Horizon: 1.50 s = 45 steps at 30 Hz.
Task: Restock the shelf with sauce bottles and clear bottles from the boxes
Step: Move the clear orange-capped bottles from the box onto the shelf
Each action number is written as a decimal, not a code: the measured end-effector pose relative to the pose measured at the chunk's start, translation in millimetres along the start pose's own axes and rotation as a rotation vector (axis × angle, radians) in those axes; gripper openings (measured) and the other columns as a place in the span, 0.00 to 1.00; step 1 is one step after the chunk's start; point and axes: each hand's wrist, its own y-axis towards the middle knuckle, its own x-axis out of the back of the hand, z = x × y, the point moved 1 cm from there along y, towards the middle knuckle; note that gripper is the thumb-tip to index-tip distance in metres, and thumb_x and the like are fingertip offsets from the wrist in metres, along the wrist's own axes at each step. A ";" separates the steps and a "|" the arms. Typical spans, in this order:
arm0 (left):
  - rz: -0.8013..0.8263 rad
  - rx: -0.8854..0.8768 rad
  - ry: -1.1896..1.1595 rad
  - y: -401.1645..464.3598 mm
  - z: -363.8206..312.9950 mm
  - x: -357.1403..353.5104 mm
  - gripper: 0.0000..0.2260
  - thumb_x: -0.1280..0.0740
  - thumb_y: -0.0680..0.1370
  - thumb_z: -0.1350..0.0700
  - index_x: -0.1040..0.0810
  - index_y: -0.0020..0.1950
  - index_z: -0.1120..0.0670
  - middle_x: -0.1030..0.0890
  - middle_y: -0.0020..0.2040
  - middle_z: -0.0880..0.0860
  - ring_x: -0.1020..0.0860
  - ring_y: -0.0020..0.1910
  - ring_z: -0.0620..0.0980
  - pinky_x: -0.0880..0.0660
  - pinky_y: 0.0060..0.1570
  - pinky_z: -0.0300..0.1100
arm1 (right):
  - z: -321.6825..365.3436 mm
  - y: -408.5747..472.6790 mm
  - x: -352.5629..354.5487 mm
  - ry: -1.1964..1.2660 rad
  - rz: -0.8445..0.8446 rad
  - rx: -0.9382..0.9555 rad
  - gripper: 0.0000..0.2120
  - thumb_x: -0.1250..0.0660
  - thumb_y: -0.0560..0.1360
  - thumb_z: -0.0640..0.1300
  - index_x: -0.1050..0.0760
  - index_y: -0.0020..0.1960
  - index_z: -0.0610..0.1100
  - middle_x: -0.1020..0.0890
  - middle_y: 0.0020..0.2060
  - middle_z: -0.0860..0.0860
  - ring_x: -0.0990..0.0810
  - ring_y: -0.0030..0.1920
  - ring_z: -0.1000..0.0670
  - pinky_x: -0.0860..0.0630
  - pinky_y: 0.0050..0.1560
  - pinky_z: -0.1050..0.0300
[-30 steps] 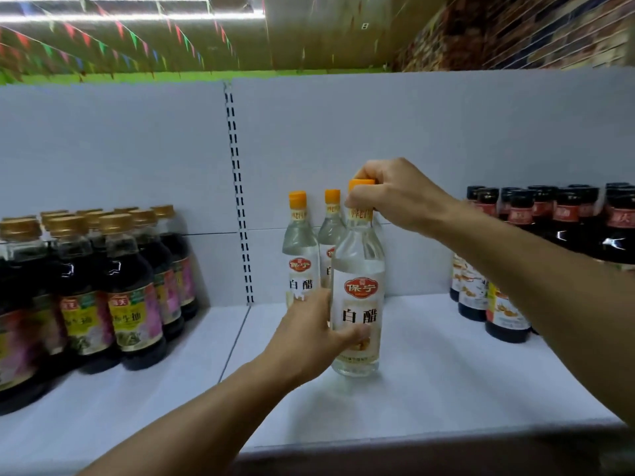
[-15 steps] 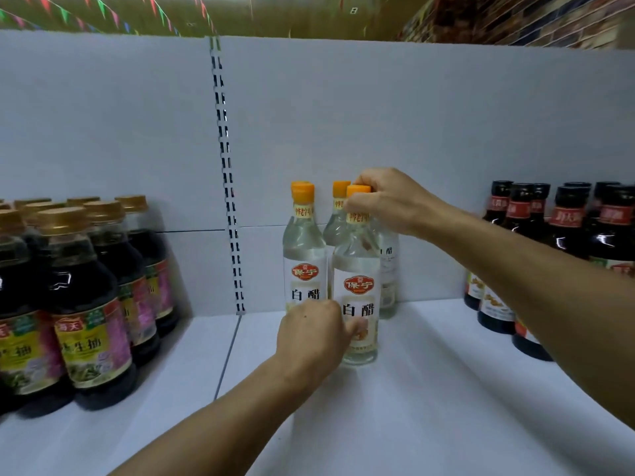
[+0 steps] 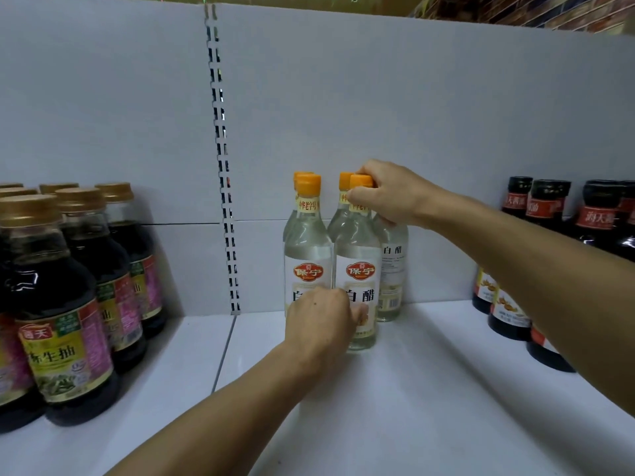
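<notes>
A clear vinegar bottle [image 3: 357,255] with an orange cap and a white label stands on the white shelf [image 3: 412,389]. My right hand [image 3: 388,194] pinches its cap from the right. My left hand [image 3: 319,321] grips its lower body from the left front. A second clear bottle [image 3: 307,249] stands touching it on the left, with more clear bottles [image 3: 393,266] behind. Dark sauce bottles with gold caps [image 3: 58,304] fill the left bay. Dark sauce bottles with black caps [image 3: 536,207] stand at the right, partly hidden by my right forearm.
A slotted upright [image 3: 223,173] splits the white back panel between the two bays. Bare shelf lies in front of the clear bottles and between them and the right-hand sauce bottles. No boxes are in view.
The held clear bottle has been pushed back on the shelf, level with the clear bottle on its left. Both hands stayed on it and the camera came closer.
</notes>
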 end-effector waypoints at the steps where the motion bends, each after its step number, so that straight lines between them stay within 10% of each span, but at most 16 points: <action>1: -0.001 -0.001 -0.004 1.1 0.2 -1.2 0.21 0.38 0.79 0.40 0.20 0.59 0.54 0.18 0.55 0.55 0.19 0.51 0.55 0.22 0.53 0.48 | 0.0 1.6 -0.6 -0.006 0.006 -0.006 0.07 0.36 0.73 0.53 0.30 0.46 0.52 0.23 0.39 0.48 0.22 0.31 0.49 0.27 0.27 0.57; 10: -0.008 0.012 -0.016 1.5 0.4 -5.0 0.22 0.37 0.78 0.38 0.21 0.61 0.53 0.18 0.57 0.53 0.19 0.51 0.54 0.21 0.53 0.49 | -0.1 0.3 -2.2 -0.010 -0.001 -0.015 0.07 0.35 0.75 0.54 0.31 0.48 0.53 0.23 0.43 0.49 0.21 0.35 0.50 0.27 0.28 0.59; 19: 0.041 0.072 -0.028 -5.5 -6.7 8.5 0.21 0.36 0.78 0.40 0.20 0.59 0.55 0.18 0.57 0.54 0.19 0.52 0.54 0.21 0.53 0.50 | 1.5 -34.4 2.3 -0.068 -0.072 0.043 0.32 0.34 0.77 0.55 0.42 0.76 0.48 0.27 0.50 0.53 0.24 0.50 0.49 0.25 0.48 0.52; 38: -0.134 0.007 0.045 -94.3 -86.3 56.4 0.16 0.40 0.80 0.46 0.32 0.37 0.53 0.25 0.36 0.53 0.27 0.36 0.54 0.28 0.37 0.45 | 7.7 -164.2 45.1 -0.114 -0.012 0.131 0.24 0.36 0.78 0.54 0.34 0.72 0.51 0.24 0.45 0.53 0.23 0.44 0.50 0.23 0.50 0.49; 45: -0.188 -0.016 -0.022 -137.3 -114.8 65.1 0.12 0.37 0.79 0.48 0.32 0.38 0.50 0.24 0.38 0.50 0.28 0.35 0.50 0.35 0.32 0.40 | 12.6 -223.2 62.5 -0.105 0.013 0.178 0.09 0.35 0.78 0.50 0.21 0.49 0.46 0.19 0.41 0.52 0.22 0.39 0.51 0.21 0.46 0.45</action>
